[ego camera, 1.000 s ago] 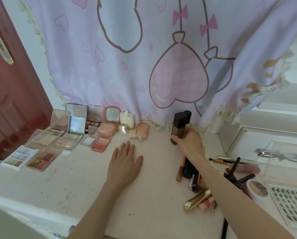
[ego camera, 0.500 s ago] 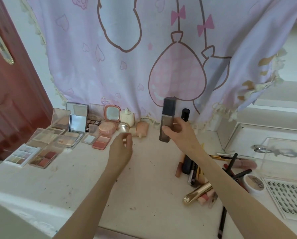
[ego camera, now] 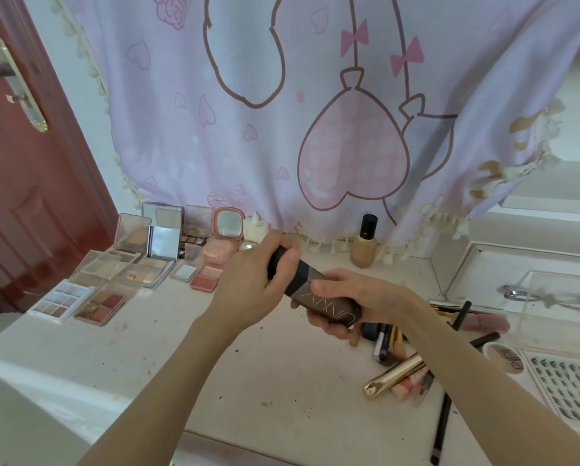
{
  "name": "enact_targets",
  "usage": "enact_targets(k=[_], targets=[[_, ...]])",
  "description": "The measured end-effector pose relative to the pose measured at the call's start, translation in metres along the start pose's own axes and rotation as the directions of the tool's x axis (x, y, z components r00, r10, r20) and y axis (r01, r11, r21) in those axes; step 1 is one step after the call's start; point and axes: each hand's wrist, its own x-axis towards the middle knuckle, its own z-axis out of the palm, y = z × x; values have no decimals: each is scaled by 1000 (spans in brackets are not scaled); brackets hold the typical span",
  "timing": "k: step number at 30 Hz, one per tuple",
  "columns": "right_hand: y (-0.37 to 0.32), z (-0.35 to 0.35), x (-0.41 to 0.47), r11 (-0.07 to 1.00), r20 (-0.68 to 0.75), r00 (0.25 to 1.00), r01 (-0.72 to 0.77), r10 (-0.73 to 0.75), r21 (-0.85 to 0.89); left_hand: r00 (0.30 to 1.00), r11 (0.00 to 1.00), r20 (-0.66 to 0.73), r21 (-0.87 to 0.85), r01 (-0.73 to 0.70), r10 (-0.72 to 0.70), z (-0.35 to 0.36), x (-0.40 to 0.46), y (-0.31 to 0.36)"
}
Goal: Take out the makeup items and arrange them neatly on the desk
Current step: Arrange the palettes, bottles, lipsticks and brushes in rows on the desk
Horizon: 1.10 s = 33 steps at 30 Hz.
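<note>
1. The left hand (ego camera: 248, 284) curls around the black cap end of a dark foundation bottle (ego camera: 319, 297).
2. The right hand (ego camera: 356, 304) grips its lettered body.
3. The bottle is held tilted above the desk (ego camera: 187, 358), right of the palettes (ego camera: 103, 304).

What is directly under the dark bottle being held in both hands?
Under the dark bottle lies bare desk, plus the right hand's fingers cupping its base. The left hand grips the cap. Its base is covered.
</note>
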Motion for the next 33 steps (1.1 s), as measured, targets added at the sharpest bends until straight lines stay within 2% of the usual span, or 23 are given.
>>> enact_targets(k=[2,6,11,14,15,16,19,22,24,28,33], targets=[[-1,6,1,1000,-29,1000,-8,8,-24,1000,1000,-12,-28,14,-15,-1,1,-1],[-1,12,4,995,-114,992,-57,47,-78,989,982,-55,-142,127,-136,1,-2,-8],[-2,5,4,991,-171,982,-97,81,-90,974,963,-71,-183,200,-216,13,4,-12],[6,-6,-6,989,-232,967,-126,105,-76,870,875,-221,-321,361,-440,2,13,-38],[9,-10,-8,993,-263,961,-105,86,-59,852,859,-232,-341,381,-470,0,17,-45],[9,-14,-8,997,-303,952,-61,47,-37,863,865,-203,-320,387,-462,1,21,-49],[7,-20,4,994,-497,865,106,-71,42,895,872,-33,-244,425,-446,25,24,-50],[12,-31,17,985,-682,719,168,-139,-23,858,820,-45,-321,474,-513,42,16,-56],[19,-42,21,985,-753,636,106,-170,-133,851,817,-31,-297,494,-525,47,8,-65],[31,-60,35,940,-794,572,-112,-205,-324,817,787,38,-246,565,-575,62,-4,-69],[39,-77,54,906,-825,505,-173,-254,-386,834,811,41,-211,546,-551,82,-16,-68]])
